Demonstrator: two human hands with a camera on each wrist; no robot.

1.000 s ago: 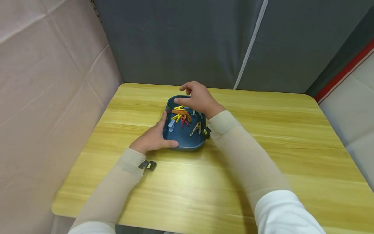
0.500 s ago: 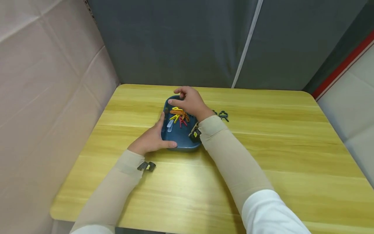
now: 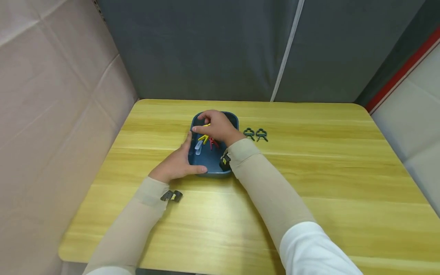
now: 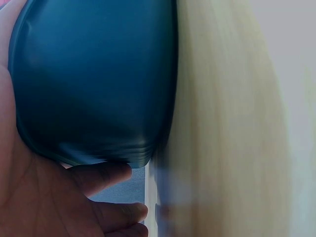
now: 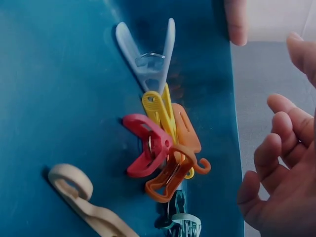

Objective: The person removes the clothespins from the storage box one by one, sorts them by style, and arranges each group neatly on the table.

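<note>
Left hand (image 3: 175, 165) grips the near-left rim of the blue tray (image 3: 209, 168), apparently bracing it on the table (image 3: 309, 183). Beyond it, right hand (image 3: 217, 127) hovers over the clothes pegs (image 5: 165, 148) in the tray, fingers loosely curled, holding nothing. Two dark clips (image 3: 255, 134) lie just right of the tray.

Even, soft overhead light on the glossy yellow wooden table (image 3: 309, 183), faint sheen near the front, short shadows under both arms; the left wrist view is smeared and out of focus, the right wrist view sharp and bright
</note>
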